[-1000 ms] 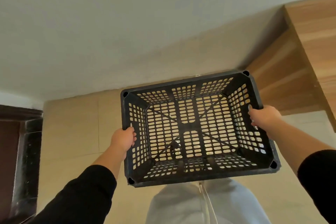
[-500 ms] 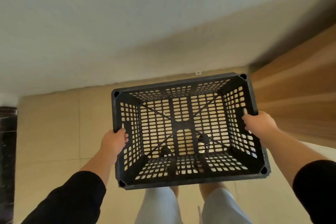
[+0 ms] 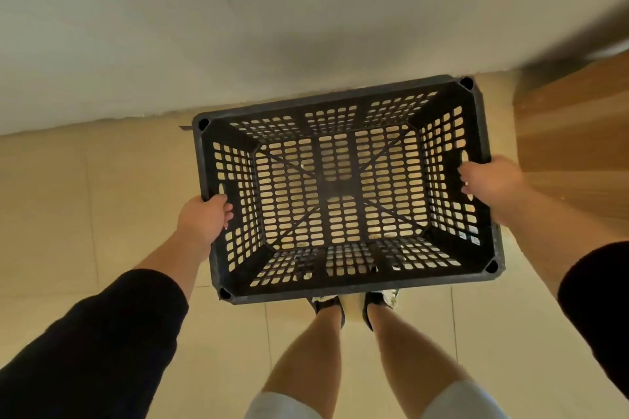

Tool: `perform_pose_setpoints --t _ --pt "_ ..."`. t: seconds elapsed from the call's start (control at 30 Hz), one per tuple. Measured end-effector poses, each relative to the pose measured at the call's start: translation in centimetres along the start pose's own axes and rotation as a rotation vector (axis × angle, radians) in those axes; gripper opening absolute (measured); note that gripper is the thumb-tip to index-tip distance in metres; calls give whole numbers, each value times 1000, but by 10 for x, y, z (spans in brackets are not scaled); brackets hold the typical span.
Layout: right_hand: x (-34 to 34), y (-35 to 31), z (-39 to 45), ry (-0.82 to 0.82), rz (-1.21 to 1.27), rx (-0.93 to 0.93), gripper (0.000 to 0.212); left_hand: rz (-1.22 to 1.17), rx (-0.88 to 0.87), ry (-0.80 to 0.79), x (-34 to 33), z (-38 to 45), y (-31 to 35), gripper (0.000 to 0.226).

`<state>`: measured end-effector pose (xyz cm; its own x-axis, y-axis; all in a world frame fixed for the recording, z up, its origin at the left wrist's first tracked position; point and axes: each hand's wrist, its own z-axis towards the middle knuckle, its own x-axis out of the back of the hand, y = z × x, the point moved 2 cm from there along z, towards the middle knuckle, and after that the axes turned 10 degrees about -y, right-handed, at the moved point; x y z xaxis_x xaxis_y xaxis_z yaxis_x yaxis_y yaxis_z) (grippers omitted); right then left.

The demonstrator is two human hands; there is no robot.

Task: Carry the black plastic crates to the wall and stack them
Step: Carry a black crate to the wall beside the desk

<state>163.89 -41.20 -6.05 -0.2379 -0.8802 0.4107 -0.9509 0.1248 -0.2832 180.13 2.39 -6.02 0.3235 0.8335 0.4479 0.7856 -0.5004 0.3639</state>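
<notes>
Both feet [image 3: 354, 308] planted just behind the near rim. Left hand [image 3: 204, 219] clenched on the black plastic crate [image 3: 340, 187] at its left side, right hand [image 3: 490, 178] clasping the right. Held level over the tiled floor [image 3: 85, 197], far rim near the wall [image 3: 204, 27]. Best lowered evenly, flush and parallel, clear of the wooden cabinet [image 3: 571, 133].

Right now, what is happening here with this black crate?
A person holds one empty black plastic crate by its two short sides, the left hand on one and the right hand on the other. The crate is close to the white wall, above the tiled floor. No other crate is in view.
</notes>
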Motion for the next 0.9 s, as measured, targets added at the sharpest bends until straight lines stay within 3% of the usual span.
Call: perform_pose_setpoints --t 0.53,0.7,0.8,0.9 --pt "-41 -7 137 60 53 27 54 -12 11 -15 -35 118 20 27" --pt "-41 -33 88 30 -124 -42 63 264 18 -25 -33 96 31 48" --pt "-37 -44 49 49 -236 -90 71 432 -96 17 -27 60 51 60" --pt "-40 -53 -4 -26 -298 -54 72 595 -208 -57 -25 8 70 64"
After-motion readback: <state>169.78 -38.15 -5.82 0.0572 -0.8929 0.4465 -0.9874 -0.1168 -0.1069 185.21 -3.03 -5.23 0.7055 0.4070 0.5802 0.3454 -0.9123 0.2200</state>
